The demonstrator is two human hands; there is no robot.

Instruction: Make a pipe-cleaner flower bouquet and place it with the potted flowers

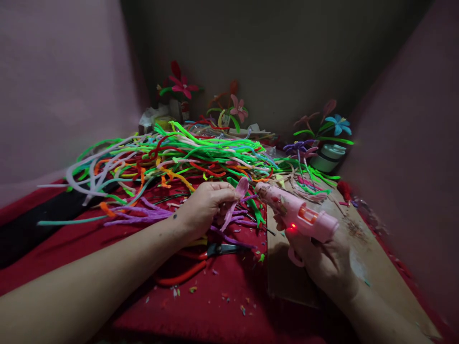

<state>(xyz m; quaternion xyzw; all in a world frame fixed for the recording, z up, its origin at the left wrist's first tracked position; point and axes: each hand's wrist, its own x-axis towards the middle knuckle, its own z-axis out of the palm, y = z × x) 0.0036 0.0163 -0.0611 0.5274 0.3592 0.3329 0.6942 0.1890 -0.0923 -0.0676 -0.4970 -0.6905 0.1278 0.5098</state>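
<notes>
Between the closed fingers of my left hand point(211, 203) is a pink fuzzy petal point(234, 203) shaped from pipe cleaner, with its looped end up and a tail hanging below. My right hand point(324, 260) grips a pink glue gun point(296, 210), whose small red light is lit. The gun's nozzle points left, a short gap away from the petal. Purple pipe cleaners point(143, 212) lie on the red cloth behind and beneath my left hand. Below that hand rest scissors point(195, 267) with orange-red handles, their blades pointing right.
A large heap of coloured pipe cleaners point(211, 148) spreads across the back. Finished fuzzy flowers point(182, 86) stand along the dark wall, with a blue flower point(339, 125) at the right. A brown board point(373, 267) lies under my right hand. Fuzzy scraps dot the red cloth point(172, 315).
</notes>
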